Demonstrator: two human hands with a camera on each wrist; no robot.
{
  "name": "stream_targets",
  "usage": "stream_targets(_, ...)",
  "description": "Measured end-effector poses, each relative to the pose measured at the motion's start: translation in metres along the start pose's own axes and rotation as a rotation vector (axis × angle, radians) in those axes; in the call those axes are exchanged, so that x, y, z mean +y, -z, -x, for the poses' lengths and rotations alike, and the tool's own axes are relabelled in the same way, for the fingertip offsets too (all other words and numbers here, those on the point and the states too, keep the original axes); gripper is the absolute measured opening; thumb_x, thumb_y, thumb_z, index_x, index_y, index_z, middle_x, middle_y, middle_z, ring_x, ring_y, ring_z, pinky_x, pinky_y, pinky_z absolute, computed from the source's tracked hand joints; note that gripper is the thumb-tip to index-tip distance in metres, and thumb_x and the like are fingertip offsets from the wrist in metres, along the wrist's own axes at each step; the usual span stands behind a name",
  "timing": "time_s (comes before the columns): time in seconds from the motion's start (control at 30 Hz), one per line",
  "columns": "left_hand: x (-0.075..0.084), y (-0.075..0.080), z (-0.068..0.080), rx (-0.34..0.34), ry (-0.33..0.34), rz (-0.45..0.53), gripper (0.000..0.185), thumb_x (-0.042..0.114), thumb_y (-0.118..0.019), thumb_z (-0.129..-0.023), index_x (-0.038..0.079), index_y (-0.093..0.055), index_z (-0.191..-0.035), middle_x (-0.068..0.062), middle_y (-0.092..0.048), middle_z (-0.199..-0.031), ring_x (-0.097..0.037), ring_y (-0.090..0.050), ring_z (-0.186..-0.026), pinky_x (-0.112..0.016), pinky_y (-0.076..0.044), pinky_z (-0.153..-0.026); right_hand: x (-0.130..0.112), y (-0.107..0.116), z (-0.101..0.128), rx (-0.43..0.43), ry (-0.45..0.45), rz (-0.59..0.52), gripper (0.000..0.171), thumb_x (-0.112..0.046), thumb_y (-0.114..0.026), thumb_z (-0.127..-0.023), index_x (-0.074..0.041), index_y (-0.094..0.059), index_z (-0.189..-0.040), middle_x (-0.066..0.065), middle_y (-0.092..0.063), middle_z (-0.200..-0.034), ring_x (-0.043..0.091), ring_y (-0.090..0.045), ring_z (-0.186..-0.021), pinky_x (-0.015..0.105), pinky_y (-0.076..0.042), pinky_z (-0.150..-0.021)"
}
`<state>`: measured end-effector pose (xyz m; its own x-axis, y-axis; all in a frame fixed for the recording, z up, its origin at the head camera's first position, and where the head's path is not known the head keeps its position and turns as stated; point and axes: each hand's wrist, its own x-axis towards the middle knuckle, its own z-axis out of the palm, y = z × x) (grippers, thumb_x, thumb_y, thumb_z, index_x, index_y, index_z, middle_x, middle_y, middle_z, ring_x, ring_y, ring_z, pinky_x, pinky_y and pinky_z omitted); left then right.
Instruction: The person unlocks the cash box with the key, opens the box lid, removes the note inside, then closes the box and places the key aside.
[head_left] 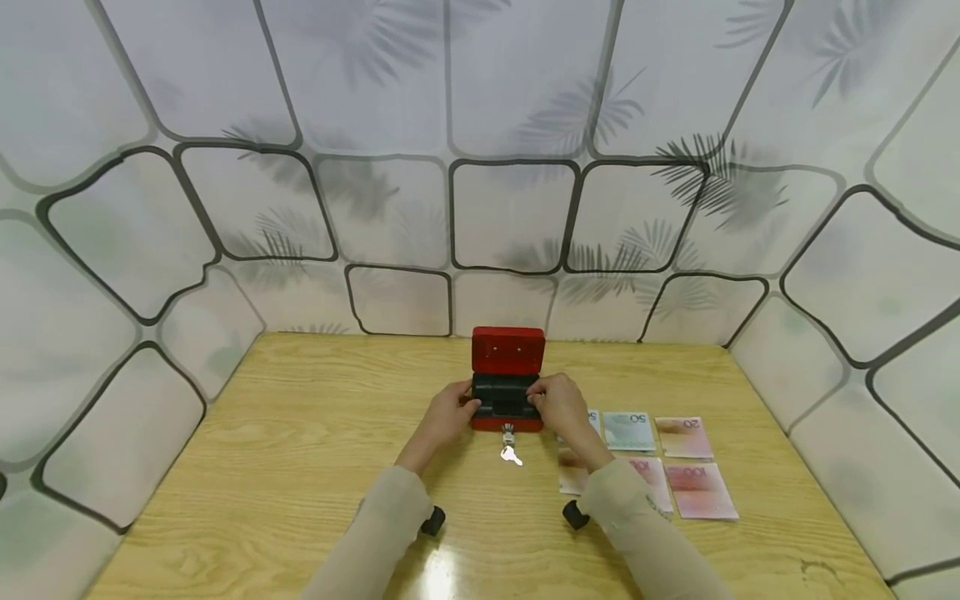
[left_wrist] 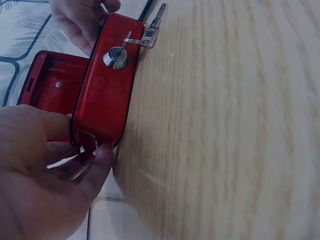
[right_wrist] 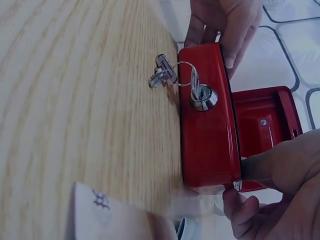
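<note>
Keys (right_wrist: 162, 76) in lock (right_wrist: 203, 96): wrist views only.

Small red metal cash box (head_left: 507, 392) standing on the worktop (head_left: 300, 433) near its far edge, lid raised upright behind the base, black inner tray (head_left: 504, 396) exposed. A key (right_wrist: 194, 85) sits in the front lock (left_wrist: 115, 58), a second key (head_left: 511, 455) hanging from its ring onto the wood. The left hand (head_left: 447, 411) and right hand (head_left: 558, 404) grip the box's two ends.

One red cash box (head_left: 507, 379) with its lid up, two keys (head_left: 511, 455) on one ring at its lock, about six banknotes (head_left: 682, 437) on one table (head_left: 262, 450), two hands (head_left: 444, 414)
</note>
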<state>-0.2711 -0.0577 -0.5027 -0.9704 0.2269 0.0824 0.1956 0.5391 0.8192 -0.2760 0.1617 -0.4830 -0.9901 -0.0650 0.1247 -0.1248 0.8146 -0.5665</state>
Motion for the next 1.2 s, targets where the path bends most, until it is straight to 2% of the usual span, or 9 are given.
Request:
stream_targets(0.17, 0.003, 0.001, -0.002, 0.005, 0.025, -0.015, 0.046, 0.006, -0.062, -0.102, -0.005, -0.054, -0.145, -0.028, -0.058, -0.137, -0.040, -0.056, -0.127, -0.053, -0.045, -0.110, 0.000, 0.001, -0.003, -0.015, -0.015, 0.015, 0.008, -0.007, -0.075, -0.093, -0.008, -0.083, -0.096, 0.011, -0.077, -0.103, 0.027, -0.068, -0.097, 0.045, -0.057, -0.076)
stream_targets(0.37, 0.007, 0.004, -0.004, -0.006, 0.054, -0.018, 0.047, 0.008, -0.062, -0.102, -0.006, -0.053, -0.146, -0.028, -0.059, -0.136, -0.039, -0.059, -0.123, -0.053, -0.048, -0.107, 0.001, 0.002, -0.004, -0.031, -0.016, -0.007, 0.009, -0.008, -0.075, -0.094, -0.008, -0.082, -0.099, 0.012, -0.077, -0.107, 0.030, -0.069, -0.101, 0.046, -0.058, -0.081)
stream_targets(0.47, 0.007, 0.005, -0.004, -0.009, 0.067, -0.018, 0.048, 0.012, -0.061, -0.104, -0.008, -0.051, -0.146, -0.029, -0.058, -0.138, -0.040, -0.058, -0.125, -0.053, -0.047, -0.107, 0.002, 0.006, -0.003, -0.005, -0.045, -0.068, 0.011, -0.010, -0.077, -0.093, -0.005, -0.079, -0.102, 0.017, -0.074, -0.112, 0.035, -0.068, -0.105, 0.050, -0.057, -0.086)
stream_targets(0.6, 0.007, 0.010, -0.008, 0.021, 0.093, 0.012, 0.050, 0.017, -0.058, -0.107, -0.008, -0.047, -0.149, -0.027, -0.053, -0.146, -0.038, -0.059, -0.128, -0.050, -0.050, -0.106, 0.003, 0.013, -0.005, 0.091, -0.056, -0.196, 0.021, -0.012, -0.074, -0.093, 0.004, -0.071, -0.107, 0.024, -0.069, -0.108, 0.040, -0.065, -0.101, 0.055, -0.054, -0.086)
stream_targets(0.73, 0.009, 0.017, -0.016, 0.083, 0.046, 0.036, 0.051, 0.015, -0.056, -0.107, -0.009, -0.045, -0.150, -0.027, -0.051, -0.148, -0.039, -0.062, -0.123, -0.049, -0.055, -0.099, 0.007, 0.019, -0.014, 0.131, -0.095, -0.322, 0.038, -0.025, -0.065, -0.102, 0.008, -0.064, -0.121, 0.026, -0.066, -0.112, 0.041, -0.063, -0.103, 0.054, -0.053, -0.088)
stream_targets(0.83, 0.015, 0.023, -0.024, 0.120, 0.008, 0.032, 0.051, 0.015, -0.056, -0.107, -0.008, -0.045, -0.151, -0.027, -0.051, -0.148, -0.040, -0.063, -0.122, -0.050, -0.054, -0.099, 0.008, 0.026, -0.023, 0.106, -0.143, -0.428, 0.048, -0.035, -0.056, -0.108, 0.007, -0.061, -0.132, 0.028, -0.064, -0.122, 0.041, -0.062, -0.110, 0.052, -0.053, -0.092)
stream_targets(0.97, 0.024, 0.030, -0.033, 0.141, 0.002, 0.026, 0.052, 0.018, -0.053, -0.108, -0.004, -0.043, -0.154, -0.024, -0.047, -0.154, -0.038, -0.061, -0.126, -0.051, -0.050, -0.105, 0.004, 0.036, -0.033, 0.054, -0.174, -0.548, 0.055, -0.041, -0.045, -0.111, 0.004, -0.058, -0.140, 0.029, -0.062, -0.130, 0.044, -0.060, -0.117, 0.050, -0.053, -0.094)
stream_targets(1.2, 0.035, 0.034, -0.045, 0.121, -0.001, 0.030, 0.055, 0.028, -0.046, -0.111, 0.001, -0.039, -0.158, -0.021, -0.042, -0.158, -0.039, -0.055, -0.132, -0.054, -0.040, -0.114, -0.001, 0.045, -0.051, -0.041, -0.217, -0.590, 0.063, -0.049, -0.041, -0.110, 0.003, -0.055, -0.144, 0.030, -0.059, -0.132, 0.047, -0.056, -0.122, 0.058, -0.048, -0.102)
